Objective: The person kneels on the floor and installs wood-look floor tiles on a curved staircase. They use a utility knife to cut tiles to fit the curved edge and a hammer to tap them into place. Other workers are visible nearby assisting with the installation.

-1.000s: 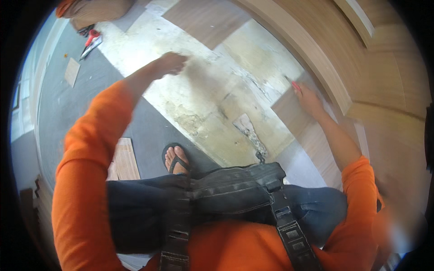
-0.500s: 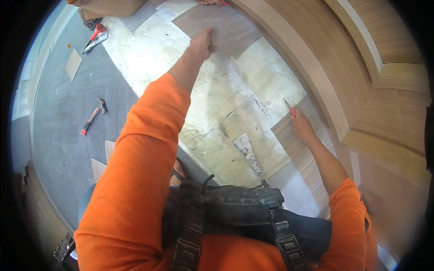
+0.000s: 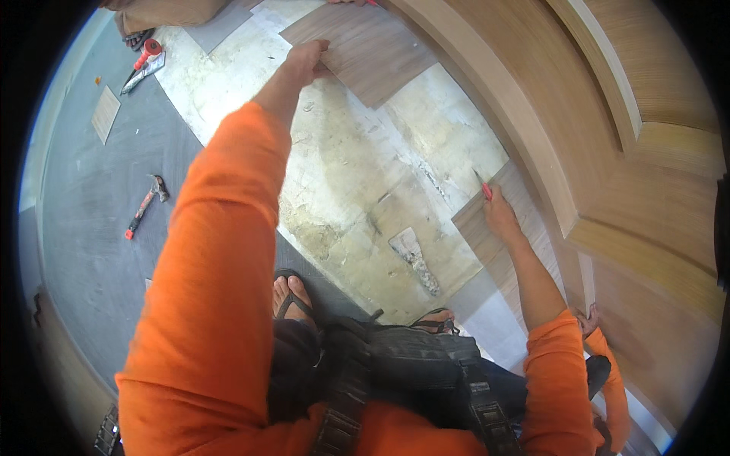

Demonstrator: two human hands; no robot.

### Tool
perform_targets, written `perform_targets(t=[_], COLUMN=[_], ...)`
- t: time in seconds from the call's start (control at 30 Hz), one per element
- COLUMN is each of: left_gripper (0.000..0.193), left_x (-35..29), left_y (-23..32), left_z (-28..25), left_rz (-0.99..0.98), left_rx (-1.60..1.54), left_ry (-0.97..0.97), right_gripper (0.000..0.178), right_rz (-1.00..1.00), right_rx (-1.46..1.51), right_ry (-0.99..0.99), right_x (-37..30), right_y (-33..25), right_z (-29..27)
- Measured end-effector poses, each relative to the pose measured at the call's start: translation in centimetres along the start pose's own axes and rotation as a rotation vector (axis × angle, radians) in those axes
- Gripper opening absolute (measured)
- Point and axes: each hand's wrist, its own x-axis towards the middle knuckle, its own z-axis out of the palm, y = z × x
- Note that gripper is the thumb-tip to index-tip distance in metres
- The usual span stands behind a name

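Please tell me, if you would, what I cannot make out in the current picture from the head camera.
All in the head view:
- Left hand: its own fingers hide whether it grips the brown plank or only touches it.
- Red-handled tool: the right hand covers part of its handle.
- Right foot: mostly hidden by the black bag.
- Another person's hand: cut off by the top edge.

We note a grey-brown wood-grain plank [image 3: 376, 64], roughly flat over the pale floor [image 3: 319, 144], its left edge at our left grip [image 3: 308, 61]. Our right grip [image 3: 500, 211] holds a slim red-handled knife [image 3: 487, 190], blade bared, pointing forward-left.
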Motion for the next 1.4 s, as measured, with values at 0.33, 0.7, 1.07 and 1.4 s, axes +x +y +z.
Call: perform_targets(t=[0.33, 0.7, 1.07, 1.4], left_gripper=[0.075, 0.081, 0.073, 0.059], left_x=[1.2, 1.6, -0.6, -1.6], left_y=[4.9, 2.1, 2.7, 3.6], left_z=[4.3, 3.6, 5.0, 6.0], left_rz=[0.083, 0.114, 0.421, 0.35], left_rx=[1.022, 0.947, 1.323, 1.294], left_ry=[-0.134, -0.277, -0.015, 0.014], right_gripper=[0.031, 0.052, 0.053, 0.058], right_rz=[-0.029, -0.31, -0.378, -0.379], right_rx=[0.013, -0.184, -0.176, -0.232], right_ry=[0.273, 0.304, 0.613, 0.64], right_x=[3.9, 17.9, 28.9, 33.1], right_y=[-13.3, -27.3, -26.9, -25.9], right_z=[-5.9, -8.9, -6.9, -6.2])
